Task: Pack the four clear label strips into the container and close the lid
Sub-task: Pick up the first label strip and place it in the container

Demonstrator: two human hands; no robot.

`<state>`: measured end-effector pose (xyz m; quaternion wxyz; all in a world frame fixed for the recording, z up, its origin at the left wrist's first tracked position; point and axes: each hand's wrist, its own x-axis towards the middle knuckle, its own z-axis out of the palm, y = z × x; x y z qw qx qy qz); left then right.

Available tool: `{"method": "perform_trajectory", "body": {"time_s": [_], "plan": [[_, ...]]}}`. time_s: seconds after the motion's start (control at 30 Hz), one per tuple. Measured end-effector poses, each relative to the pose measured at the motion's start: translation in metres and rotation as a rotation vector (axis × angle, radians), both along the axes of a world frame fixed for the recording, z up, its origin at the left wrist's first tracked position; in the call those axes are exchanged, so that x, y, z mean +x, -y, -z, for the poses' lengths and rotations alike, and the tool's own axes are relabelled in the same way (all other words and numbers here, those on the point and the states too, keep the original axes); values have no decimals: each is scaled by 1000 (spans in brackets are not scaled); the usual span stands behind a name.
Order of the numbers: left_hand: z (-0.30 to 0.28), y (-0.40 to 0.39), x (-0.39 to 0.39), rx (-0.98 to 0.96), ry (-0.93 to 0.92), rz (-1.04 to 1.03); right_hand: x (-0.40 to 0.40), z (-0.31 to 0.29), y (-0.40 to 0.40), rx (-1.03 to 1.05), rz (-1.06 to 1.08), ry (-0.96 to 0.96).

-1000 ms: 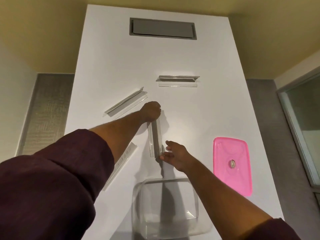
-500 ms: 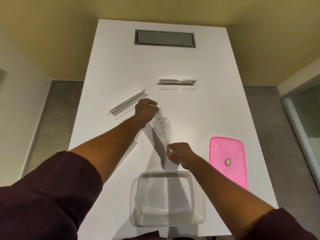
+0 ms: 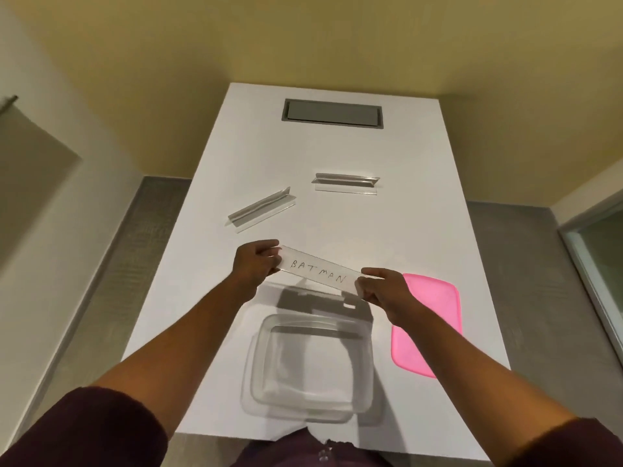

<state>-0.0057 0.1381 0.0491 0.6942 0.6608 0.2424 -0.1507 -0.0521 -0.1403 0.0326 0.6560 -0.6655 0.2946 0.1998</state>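
A clear label strip point(image 3: 318, 272) marked BATMAN is held in the air above the table, tilted down to the right. My left hand point(image 3: 254, 264) grips its left end and my right hand point(image 3: 381, 287) grips its right end. Just below it stands the clear container point(image 3: 312, 365), open, with nothing visible inside. Its pink lid point(image 3: 433, 298) lies flat to the right, partly behind my right forearm. Two more clear strips rest farther back: one slanted point(image 3: 261, 210) at the left, one level point(image 3: 346, 184) in the middle. A fourth strip is not visible; my left arm covers that spot.
The white table point(image 3: 404, 230) is narrow, with grey floor along both sides. A grey recessed hatch point(image 3: 332, 114) sits at its far end. The near table edge runs just below the container.
Both hands have lifted the strip off the table, turned it from lengthwise to nearly crosswise, and brought it toward me, above the container's far edge. Its writing now faces me.
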Motion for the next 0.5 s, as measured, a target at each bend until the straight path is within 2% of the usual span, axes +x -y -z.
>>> {"method": "perform_trajectory", "body": {"time_s": [0.33,0.5], "plan": [[-2,-7,-87,145,-18,88,-35,-5,16,-222,-233,213],[3,-15,-110,428,61,218,-58,-6,12,-314,-303,279]]}}
